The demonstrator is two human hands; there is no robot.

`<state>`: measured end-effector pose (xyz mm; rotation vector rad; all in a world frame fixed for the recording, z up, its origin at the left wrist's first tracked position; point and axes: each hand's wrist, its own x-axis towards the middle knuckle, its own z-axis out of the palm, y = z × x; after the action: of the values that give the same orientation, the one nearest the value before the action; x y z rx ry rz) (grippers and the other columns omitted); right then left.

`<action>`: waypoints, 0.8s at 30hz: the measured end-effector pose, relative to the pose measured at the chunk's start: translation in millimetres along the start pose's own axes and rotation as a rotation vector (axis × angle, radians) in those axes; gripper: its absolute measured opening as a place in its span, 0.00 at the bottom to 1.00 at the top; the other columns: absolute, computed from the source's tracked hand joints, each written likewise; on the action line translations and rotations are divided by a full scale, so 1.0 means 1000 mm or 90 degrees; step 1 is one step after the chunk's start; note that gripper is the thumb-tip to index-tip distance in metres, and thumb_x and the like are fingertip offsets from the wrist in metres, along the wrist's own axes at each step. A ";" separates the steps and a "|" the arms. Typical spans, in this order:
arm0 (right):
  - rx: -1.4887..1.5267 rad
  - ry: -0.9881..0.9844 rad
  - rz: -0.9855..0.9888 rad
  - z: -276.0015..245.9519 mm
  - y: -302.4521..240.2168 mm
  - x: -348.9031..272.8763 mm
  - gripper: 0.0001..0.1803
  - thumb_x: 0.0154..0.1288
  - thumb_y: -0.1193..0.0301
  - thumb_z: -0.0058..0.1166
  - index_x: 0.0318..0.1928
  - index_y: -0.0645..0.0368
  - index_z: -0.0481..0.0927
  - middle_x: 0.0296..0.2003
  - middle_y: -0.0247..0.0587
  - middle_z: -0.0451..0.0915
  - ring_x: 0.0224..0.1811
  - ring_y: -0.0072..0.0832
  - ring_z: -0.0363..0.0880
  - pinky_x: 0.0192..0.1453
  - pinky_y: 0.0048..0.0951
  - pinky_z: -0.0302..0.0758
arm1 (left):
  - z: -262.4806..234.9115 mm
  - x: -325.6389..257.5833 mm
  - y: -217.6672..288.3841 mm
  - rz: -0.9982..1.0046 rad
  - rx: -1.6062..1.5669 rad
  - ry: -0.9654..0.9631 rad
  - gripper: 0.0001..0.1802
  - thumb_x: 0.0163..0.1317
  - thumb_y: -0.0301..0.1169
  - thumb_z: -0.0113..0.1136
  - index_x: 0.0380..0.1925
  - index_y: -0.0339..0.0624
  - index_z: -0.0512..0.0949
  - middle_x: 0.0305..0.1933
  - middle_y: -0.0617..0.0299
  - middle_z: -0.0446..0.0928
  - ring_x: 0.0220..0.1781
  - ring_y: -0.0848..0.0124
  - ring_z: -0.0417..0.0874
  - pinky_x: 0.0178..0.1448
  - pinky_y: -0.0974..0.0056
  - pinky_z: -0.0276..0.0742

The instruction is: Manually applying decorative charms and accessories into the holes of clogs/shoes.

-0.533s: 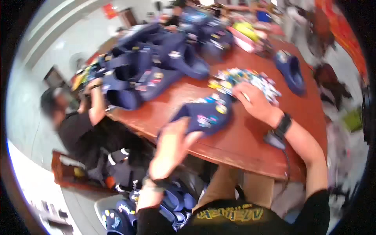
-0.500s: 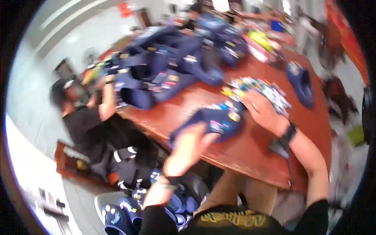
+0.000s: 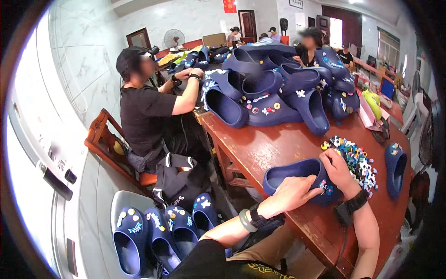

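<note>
Charms going onto a navy clog (image 3: 297, 179) at the worktop (image 3: 260, 149) edge.
My left hand (image 3: 292, 195) wraps the clog's rim, holding it steady; my right hand (image 3: 337, 169) pinches at its toe, seemingly seating a charm, with its grip narrow. Next move, I judge, calls for another piece from the charm pile (image 3: 355, 160) just beside.

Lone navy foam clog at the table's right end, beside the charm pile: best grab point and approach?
Judgement: pinch the side wall of the navy foam clog from above. It lies sole down with its opening facing up, so the rim is exposed. Come from its right; the heap of small colourful charms crowds its left.
</note>
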<state>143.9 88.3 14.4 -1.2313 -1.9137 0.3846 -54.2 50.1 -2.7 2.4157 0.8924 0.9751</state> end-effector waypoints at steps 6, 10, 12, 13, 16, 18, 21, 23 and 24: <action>-0.006 -0.065 0.043 0.000 0.011 0.013 0.16 0.71 0.64 0.48 0.33 0.65 0.73 0.27 0.44 0.72 0.32 0.30 0.71 0.38 0.34 0.69 | 0.000 0.007 0.006 -0.037 0.073 0.003 0.23 0.64 0.49 0.58 0.26 0.39 0.71 0.24 0.42 0.75 0.31 0.44 0.79 0.33 0.47 0.72; -0.017 -0.075 0.044 0.006 0.004 0.014 0.16 0.70 0.63 0.47 0.32 0.64 0.72 0.28 0.50 0.74 0.32 0.41 0.74 0.38 0.39 0.70 | -0.003 0.003 0.005 -0.011 0.094 -0.006 0.21 0.64 0.45 0.61 0.26 0.39 0.69 0.23 0.45 0.76 0.29 0.46 0.79 0.30 0.50 0.72; -0.052 -0.041 0.038 0.007 0.006 0.012 0.15 0.69 0.63 0.47 0.32 0.63 0.73 0.29 0.52 0.75 0.34 0.48 0.76 0.38 0.44 0.70 | -0.004 0.004 0.012 -0.038 0.073 -0.017 0.20 0.64 0.45 0.60 0.27 0.39 0.70 0.24 0.45 0.76 0.30 0.46 0.79 0.31 0.50 0.72; -0.059 -0.034 0.050 0.006 0.004 0.009 0.16 0.69 0.62 0.46 0.33 0.64 0.73 0.31 0.54 0.77 0.36 0.50 0.76 0.40 0.45 0.71 | -0.007 0.005 0.019 -0.031 0.065 -0.009 0.19 0.64 0.45 0.60 0.28 0.39 0.72 0.25 0.46 0.76 0.30 0.46 0.79 0.32 0.50 0.72; -0.069 -0.008 0.053 0.007 -0.001 0.004 0.16 0.68 0.61 0.47 0.34 0.64 0.73 0.32 0.57 0.78 0.38 0.53 0.77 0.41 0.48 0.72 | -0.005 0.003 0.020 -0.036 0.043 -0.008 0.19 0.64 0.45 0.61 0.29 0.39 0.72 0.26 0.46 0.76 0.30 0.46 0.79 0.32 0.50 0.72; -0.074 0.011 0.044 0.011 -0.002 0.002 0.15 0.68 0.62 0.48 0.33 0.64 0.73 0.32 0.56 0.78 0.38 0.53 0.77 0.42 0.48 0.72 | -0.005 0.001 0.018 -0.032 0.049 -0.017 0.19 0.64 0.44 0.61 0.29 0.40 0.72 0.25 0.45 0.76 0.30 0.46 0.79 0.32 0.50 0.72; -0.094 0.077 -0.023 0.016 -0.002 0.001 0.14 0.67 0.66 0.49 0.30 0.64 0.69 0.28 0.54 0.73 0.33 0.50 0.74 0.37 0.46 0.69 | -0.004 0.000 0.016 -0.058 0.043 -0.028 0.19 0.64 0.45 0.60 0.29 0.40 0.72 0.24 0.45 0.76 0.30 0.46 0.79 0.32 0.50 0.72; -0.116 0.088 -0.026 0.018 0.001 0.002 0.13 0.67 0.66 0.49 0.31 0.64 0.70 0.29 0.53 0.73 0.34 0.49 0.74 0.38 0.45 0.70 | -0.004 0.001 0.016 -0.053 0.045 -0.013 0.19 0.65 0.46 0.59 0.29 0.40 0.72 0.23 0.45 0.76 0.29 0.46 0.79 0.31 0.50 0.72; -0.137 0.096 -0.031 0.018 0.001 0.002 0.13 0.68 0.66 0.48 0.32 0.64 0.71 0.29 0.53 0.74 0.36 0.48 0.74 0.40 0.44 0.70 | -0.003 0.001 0.016 -0.052 0.044 -0.015 0.19 0.65 0.46 0.59 0.29 0.40 0.72 0.23 0.45 0.76 0.29 0.46 0.79 0.31 0.50 0.72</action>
<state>130.0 93.5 3.6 -1.3101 -1.8865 0.0591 -49.5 39.5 8.9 2.4214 1.0243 0.8986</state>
